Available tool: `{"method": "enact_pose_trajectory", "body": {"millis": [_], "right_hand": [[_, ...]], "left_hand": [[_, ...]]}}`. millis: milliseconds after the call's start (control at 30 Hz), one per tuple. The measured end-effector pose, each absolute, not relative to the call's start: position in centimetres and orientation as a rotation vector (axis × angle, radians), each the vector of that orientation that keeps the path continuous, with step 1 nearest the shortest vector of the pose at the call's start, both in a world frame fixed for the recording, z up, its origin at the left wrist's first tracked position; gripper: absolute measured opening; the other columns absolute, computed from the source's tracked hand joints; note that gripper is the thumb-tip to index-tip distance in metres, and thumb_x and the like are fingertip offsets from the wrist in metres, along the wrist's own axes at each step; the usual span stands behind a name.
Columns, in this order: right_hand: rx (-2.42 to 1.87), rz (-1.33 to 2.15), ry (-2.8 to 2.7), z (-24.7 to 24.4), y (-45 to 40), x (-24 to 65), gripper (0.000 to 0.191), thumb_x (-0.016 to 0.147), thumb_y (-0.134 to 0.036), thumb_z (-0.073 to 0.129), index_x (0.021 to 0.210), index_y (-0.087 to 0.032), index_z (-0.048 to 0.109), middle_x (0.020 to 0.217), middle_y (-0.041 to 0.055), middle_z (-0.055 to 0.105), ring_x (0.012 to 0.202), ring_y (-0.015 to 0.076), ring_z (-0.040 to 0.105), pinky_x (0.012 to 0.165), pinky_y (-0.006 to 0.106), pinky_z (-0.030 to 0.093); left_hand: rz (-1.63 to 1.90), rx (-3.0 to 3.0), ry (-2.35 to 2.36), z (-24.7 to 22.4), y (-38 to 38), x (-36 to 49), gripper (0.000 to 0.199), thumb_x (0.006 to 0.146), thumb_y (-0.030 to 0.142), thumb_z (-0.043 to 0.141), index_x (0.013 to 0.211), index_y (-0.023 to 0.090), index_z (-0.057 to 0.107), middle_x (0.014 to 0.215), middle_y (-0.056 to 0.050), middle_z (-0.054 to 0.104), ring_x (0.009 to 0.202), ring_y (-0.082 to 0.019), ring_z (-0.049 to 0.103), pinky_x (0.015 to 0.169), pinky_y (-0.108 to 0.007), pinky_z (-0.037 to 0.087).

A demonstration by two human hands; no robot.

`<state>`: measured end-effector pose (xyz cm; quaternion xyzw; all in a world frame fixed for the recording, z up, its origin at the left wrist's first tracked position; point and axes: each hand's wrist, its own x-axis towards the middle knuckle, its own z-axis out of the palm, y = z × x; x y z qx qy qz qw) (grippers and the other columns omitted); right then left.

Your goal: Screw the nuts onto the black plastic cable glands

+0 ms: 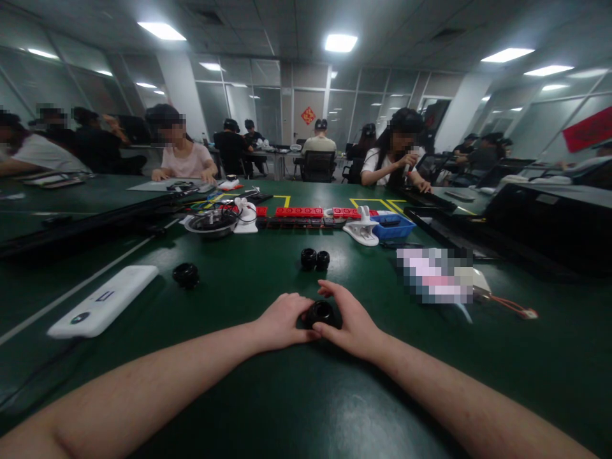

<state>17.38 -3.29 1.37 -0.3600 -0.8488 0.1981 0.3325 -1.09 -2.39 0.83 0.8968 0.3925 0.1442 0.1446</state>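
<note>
On the green tabletop in front of me sits a glossy black, ring-shaped part (323,311) with a hole in its top. My left hand (284,322) is closed around its left side, fingers behind and thumb in front. From the right, my right hand (352,319) curves around the same part, its thumb against the front and its index finger arched above the far side. The palms hide much of the part's sides. Just beyond my hands stand two similar black parts, a larger one (308,258) and a smaller one (323,260), side by side. Another black part (185,275) lies further left.
A white power bank (105,301) with a cable lies left. Across the back are a metal bowl (210,223), red strips (299,211), a white clip (362,228) and a blue tray (393,225). A blurred packet (433,275) lies right. Two people sit opposite.
</note>
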Motion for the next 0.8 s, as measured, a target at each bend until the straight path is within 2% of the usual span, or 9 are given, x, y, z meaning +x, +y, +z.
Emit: {"method": "enact_pose_trajectory", "body": {"millis": [167, 267, 367, 433, 600, 700, 800], "right_hand": [[-1.016, 0.540, -2.198, 1.10, -3.18, 17.25, 0.061, 0.065, -0.026, 0.066, 0.118, -0.019, 0.037, 0.097, 0.0073, 0.052, 0.091, 0.0228, 0.052, 0.081, 0.040, 0.044], [-0.901, 0.567, -2.224, 1.03, -3.31, 17.43, 0.059, 0.069, -0.018, 0.058, 0.122, -0.019, 0.033, 0.104, 0.0082, 0.051, 0.097, 0.0218, 0.051, 0.087, 0.039, 0.041], [-0.796, 0.580, -2.265, 1.11, -3.42, 17.61, 0.065, 0.068, -0.013, 0.054, 0.126, -0.018, 0.026, 0.115, 0.0102, 0.047, 0.105, 0.0223, 0.047, 0.092, 0.040, 0.037], [-0.826, 0.561, -2.257, 1.11, -3.37, 17.63, 0.066, 0.068, -0.016, 0.057, 0.127, -0.018, 0.027, 0.114, 0.0107, 0.047, 0.104, 0.0235, 0.047, 0.091, 0.042, 0.038], [-1.004, 0.541, -2.177, 0.84, -3.01, 17.37, 0.058, 0.065, -0.028, 0.066, 0.116, -0.017, 0.039, 0.097, 0.0081, 0.052, 0.090, 0.0233, 0.053, 0.081, 0.041, 0.044], [-0.964, 0.600, -2.174, 0.86, -3.05, 17.32, 0.052, 0.067, -0.022, 0.061, 0.114, -0.018, 0.039, 0.097, 0.0078, 0.053, 0.090, 0.0222, 0.053, 0.082, 0.040, 0.044], [-0.819, 0.674, -2.220, 1.05, -3.23, 17.49, 0.054, 0.068, -0.012, 0.051, 0.119, -0.018, 0.034, 0.107, 0.0096, 0.052, 0.100, 0.0218, 0.051, 0.090, 0.040, 0.040]], "left_hand": [[0.406, 2.581, 1.148, 0.94, -2.44, -1.03, 0.027, 0.071, 0.043, 0.058, 0.079, 0.018, 0.052, 0.074, 0.001, 0.055, 0.071, -0.018, 0.051, 0.065, -0.027, 0.036], [0.405, 2.585, 1.143, 0.92, -2.42, -1.04, 0.026, 0.070, 0.041, 0.060, 0.079, 0.018, 0.052, 0.075, 0.001, 0.056, 0.071, -0.018, 0.051, 0.065, -0.028, 0.036], [0.412, 2.589, 1.148, 0.82, -2.36, -1.07, 0.028, 0.070, 0.043, 0.059, 0.078, 0.017, 0.052, 0.075, 0.000, 0.056, 0.071, -0.018, 0.051, 0.064, -0.028, 0.036], [0.408, 2.596, 1.150, 0.76, -2.33, -1.06, 0.029, 0.070, 0.044, 0.059, 0.078, 0.018, 0.052, 0.075, 0.000, 0.056, 0.071, -0.018, 0.051, 0.064, -0.028, 0.036], [0.375, 2.604, 1.155, 0.92, -2.36, -0.95, 0.028, 0.071, 0.045, 0.058, 0.077, 0.018, 0.051, 0.073, 0.001, 0.055, 0.070, -0.017, 0.051, 0.063, -0.027, 0.035], [0.359, 2.597, 1.158, 0.98, -2.36, -0.91, 0.026, 0.071, 0.042, 0.059, 0.078, 0.018, 0.051, 0.073, 0.001, 0.055, 0.070, -0.017, 0.051, 0.064, -0.027, 0.036], [0.365, 2.602, 1.163, 0.77, -2.26, -0.95, 0.028, 0.071, 0.044, 0.059, 0.076, 0.017, 0.051, 0.073, 0.001, 0.055, 0.071, -0.017, 0.051, 0.065, -0.027, 0.037]]}}
